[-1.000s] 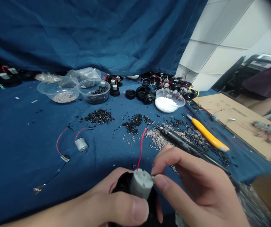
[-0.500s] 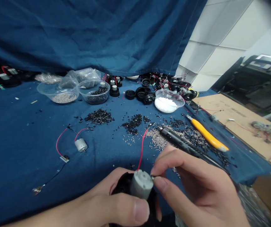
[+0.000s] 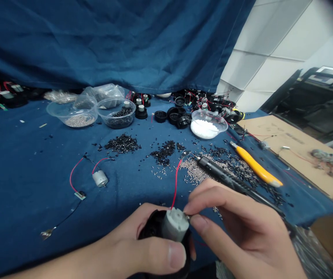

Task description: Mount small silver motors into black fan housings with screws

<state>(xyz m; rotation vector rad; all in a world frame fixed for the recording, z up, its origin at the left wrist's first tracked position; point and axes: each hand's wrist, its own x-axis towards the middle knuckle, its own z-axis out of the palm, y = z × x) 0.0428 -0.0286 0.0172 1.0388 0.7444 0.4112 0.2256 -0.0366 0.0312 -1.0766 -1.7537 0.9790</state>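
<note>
My left hand (image 3: 137, 248) grips a round black plastic housing (image 3: 151, 226) at the bottom centre, with my thumb across its front. A small silver DC motor (image 3: 174, 224) sits in the housing, and a red wire (image 3: 176, 182) runs from its top across the cloth. My right hand (image 3: 236, 224) comes in from the lower right, with thumb and forefinger pinched on the motor's shaft end (image 3: 187, 217). Whatever lies under the fingertips is hidden.
Loose black and silver small parts (image 3: 201, 170) cover the blue cloth, with a black pen-like tool (image 3: 224, 180) and a yellow utility knife (image 3: 255, 166) beside them. Plastic bowls (image 3: 207, 124) stand behind, with a wired motor (image 3: 100, 178) at left and cardboard (image 3: 294, 151) at right.
Both hands and the motor in the housing have shifted slightly to the right. The right fingers stay pinched at the shaft end.
</note>
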